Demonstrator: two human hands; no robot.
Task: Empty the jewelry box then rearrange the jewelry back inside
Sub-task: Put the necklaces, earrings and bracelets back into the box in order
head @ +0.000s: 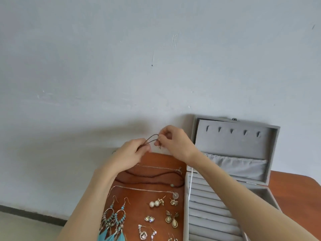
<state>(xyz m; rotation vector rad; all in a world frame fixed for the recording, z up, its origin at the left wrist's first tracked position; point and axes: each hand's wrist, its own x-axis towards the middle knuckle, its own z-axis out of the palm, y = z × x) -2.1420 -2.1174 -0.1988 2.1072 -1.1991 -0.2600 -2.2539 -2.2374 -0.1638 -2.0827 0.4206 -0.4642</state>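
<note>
Head view: both hands' grips (129, 152) (171, 140) pinch a brown cord (150, 137).

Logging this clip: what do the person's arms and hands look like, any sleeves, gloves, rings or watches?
Both forearms are bare as far as the frame shows, with no sleeves in view. The left hand and the right hand wear no gloves. No ring, watch or bracelet shows on either wrist or on the fingers that can be seen; some fingers are curled out of sight.
</note>
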